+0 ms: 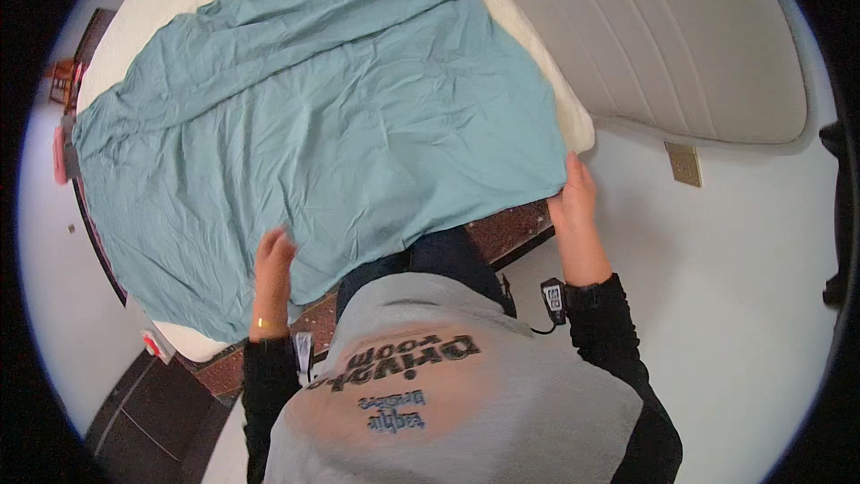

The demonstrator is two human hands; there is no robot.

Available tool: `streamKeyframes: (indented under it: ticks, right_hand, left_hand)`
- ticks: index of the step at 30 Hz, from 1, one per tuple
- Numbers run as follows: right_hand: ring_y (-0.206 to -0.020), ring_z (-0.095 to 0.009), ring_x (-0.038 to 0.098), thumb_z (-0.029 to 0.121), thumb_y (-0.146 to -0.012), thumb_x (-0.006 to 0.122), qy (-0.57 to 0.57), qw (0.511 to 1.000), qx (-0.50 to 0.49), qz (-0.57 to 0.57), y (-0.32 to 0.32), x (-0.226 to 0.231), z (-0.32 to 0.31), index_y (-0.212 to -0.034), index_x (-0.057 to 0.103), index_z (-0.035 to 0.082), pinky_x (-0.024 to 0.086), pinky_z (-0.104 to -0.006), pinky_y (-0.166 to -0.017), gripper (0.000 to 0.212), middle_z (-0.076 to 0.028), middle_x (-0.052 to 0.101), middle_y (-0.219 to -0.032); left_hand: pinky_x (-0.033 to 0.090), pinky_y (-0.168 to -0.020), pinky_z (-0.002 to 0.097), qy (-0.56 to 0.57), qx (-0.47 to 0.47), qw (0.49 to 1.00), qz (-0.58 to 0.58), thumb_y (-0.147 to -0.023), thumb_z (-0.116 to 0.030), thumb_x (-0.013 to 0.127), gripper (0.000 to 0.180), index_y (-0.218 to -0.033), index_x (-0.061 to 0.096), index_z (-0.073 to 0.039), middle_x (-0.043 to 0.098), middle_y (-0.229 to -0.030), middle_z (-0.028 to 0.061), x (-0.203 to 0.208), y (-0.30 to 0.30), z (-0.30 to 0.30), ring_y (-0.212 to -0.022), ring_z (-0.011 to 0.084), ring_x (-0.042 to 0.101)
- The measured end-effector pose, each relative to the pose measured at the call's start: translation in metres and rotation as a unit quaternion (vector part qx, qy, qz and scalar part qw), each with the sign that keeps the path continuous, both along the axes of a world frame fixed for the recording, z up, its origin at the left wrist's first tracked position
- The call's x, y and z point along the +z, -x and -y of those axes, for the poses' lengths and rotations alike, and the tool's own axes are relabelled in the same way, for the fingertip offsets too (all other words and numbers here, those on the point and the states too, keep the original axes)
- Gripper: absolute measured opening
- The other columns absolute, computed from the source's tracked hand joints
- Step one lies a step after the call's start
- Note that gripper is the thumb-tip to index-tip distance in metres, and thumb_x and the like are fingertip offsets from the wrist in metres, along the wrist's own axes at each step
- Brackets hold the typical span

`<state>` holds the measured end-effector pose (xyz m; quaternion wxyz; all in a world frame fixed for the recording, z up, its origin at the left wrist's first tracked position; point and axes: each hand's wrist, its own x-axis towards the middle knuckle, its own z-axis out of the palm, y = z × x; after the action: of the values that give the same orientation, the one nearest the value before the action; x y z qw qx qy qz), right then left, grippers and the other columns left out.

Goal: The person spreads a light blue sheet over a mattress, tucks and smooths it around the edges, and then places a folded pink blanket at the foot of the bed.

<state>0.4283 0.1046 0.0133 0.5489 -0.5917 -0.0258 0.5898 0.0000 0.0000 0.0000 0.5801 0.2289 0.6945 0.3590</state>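
I have the teal sheet spread over most of the bed, its far part lying doubled over and creased. My right hand pinches the near corner at the bed's edge. My left hand rests flat on the near hem, blurred, seemingly gripping nothing. Smoothing and squaring remain, I judge.

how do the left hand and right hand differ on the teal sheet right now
The left hand lies on top of the teal sheet, fingers blurred, away from any corner; the right hand is at the sheet's right corner by the mattress edge, apparently pinching it. The left wrist wears a thin gold band; the right wrist has a dark strapped device. Both come from black sleeves.
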Motion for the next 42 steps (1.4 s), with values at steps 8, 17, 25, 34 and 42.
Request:
streamKeyframes:
  ticks: [8,17,25,34,42]
  right_hand:
    - [-0.082,-0.014,0.05,0.006,-0.079,0.055,-0.204,0.94,0.266,-0.069,0.109,0.133,-0.021,-0.091,0.039,0.003,0.042,-0.0326,-0.075,0.019,-0.007,0.05,-0.089]
    - [-0.076,-0.011,0.05,0.005,-0.078,0.057,-0.286,0.891,0.319,0.149,0.146,0.182,-0.019,-0.094,0.043,0.004,0.045,-0.03,-0.073,0.021,-0.006,0.051,-0.083]
    - [-0.074,-0.013,0.053,0.004,-0.07,0.062,-0.393,0.707,0.486,0.332,0.164,0.204,-0.021,-0.087,0.055,0.001,0.043,-0.0251,-0.069,0.019,-0.006,0.053,-0.082]
    - [-0.067,-0.011,0.047,0.003,-0.071,0.054,-0.439,0.682,0.448,0.376,0.165,0.205,-0.03,-0.078,0.052,0.0,0.039,-0.023,-0.062,0.008,-0.004,0.052,-0.072]
    - [-0.06,-0.002,0.035,0.007,-0.076,0.054,-0.313,0.768,0.469,0.303,0.159,0.211,-0.029,-0.081,0.054,0.002,0.028,-0.0176,-0.051,0.007,0.005,0.044,-0.066]
  left_hand:
    - [0.041,-0.077,0.0277,-0.355,-0.33,0.874,-0.027,-0.068,-0.01,0.065,0.032,-0.096,0.053,-0.003,0.054,-0.087,0.0062,0.111,-0.137,-0.095,-0.083,0.0151,0.051]
    - [0.031,-0.049,0.0171,-0.187,-0.167,0.938,0.241,-0.072,-0.012,0.065,0.018,-0.076,0.049,-0.006,0.046,-0.066,-0.0064,0.159,-0.117,-0.082,-0.057,0.002,0.039]
    - [0.032,-0.049,0.0171,-0.143,-0.103,0.928,0.328,-0.076,-0.013,0.062,0.012,-0.079,0.052,-0.006,0.048,-0.065,-0.0053,0.177,-0.093,-0.058,-0.056,0.0029,0.041]
    - [0.033,-0.053,0.0162,-0.142,-0.121,0.921,0.341,-0.08,-0.017,0.056,0.013,-0.087,0.055,-0.006,0.049,-0.071,-0.0058,0.185,-0.083,-0.051,-0.06,0.003,0.041]
    - [0.028,-0.047,0.0156,-0.147,-0.134,0.925,0.323,-0.082,-0.018,0.054,0.012,-0.086,0.055,-0.007,0.044,-0.065,-0.0084,0.191,-0.084,-0.052,-0.055,0.0013,0.036]
